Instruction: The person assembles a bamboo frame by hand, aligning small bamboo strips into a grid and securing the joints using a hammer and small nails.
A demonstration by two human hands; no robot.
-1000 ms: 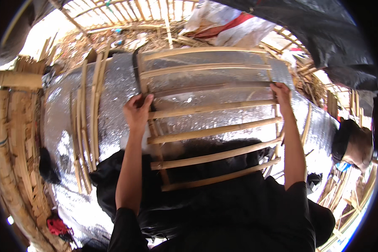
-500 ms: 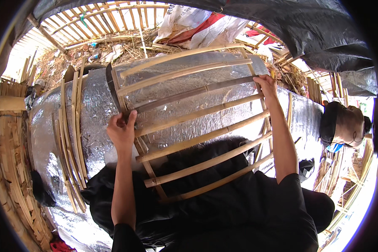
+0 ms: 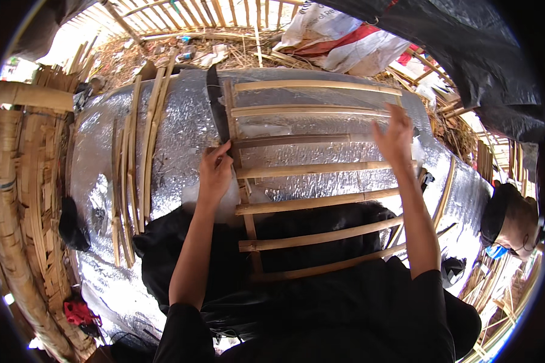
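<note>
A bamboo frame [image 3: 297, 209] of several crosswise slats fixed to side rails lies in front of me, its near end over my lap. My left hand [image 3: 215, 175] is closed at the left rail, beside the end of a darker slat [image 3: 303, 140]. From its fingers a long, dark, curved knife blade [image 3: 217, 106] points away from me; the hand hides its handle end. Over the right side of the frame, my right hand [image 3: 395, 136] has its fingers apart and holds nothing. It covers the darker slat's right end.
A silvery foil sheet [image 3: 97, 169] spreads beneath the frame. Loose bamboo strips [image 3: 154, 139] lie at the left, near a woven bamboo wall [image 3: 36, 199]. White and red sacking [image 3: 339, 45] and a black tarp [image 3: 466, 60] are at the back. A dark bundle [image 3: 508, 218] sits at the right.
My right hand has let go of the darker slat's right end, and its fingers have spread. The frame now appears further right and more level in view, with the left hand and blade alongside.
</note>
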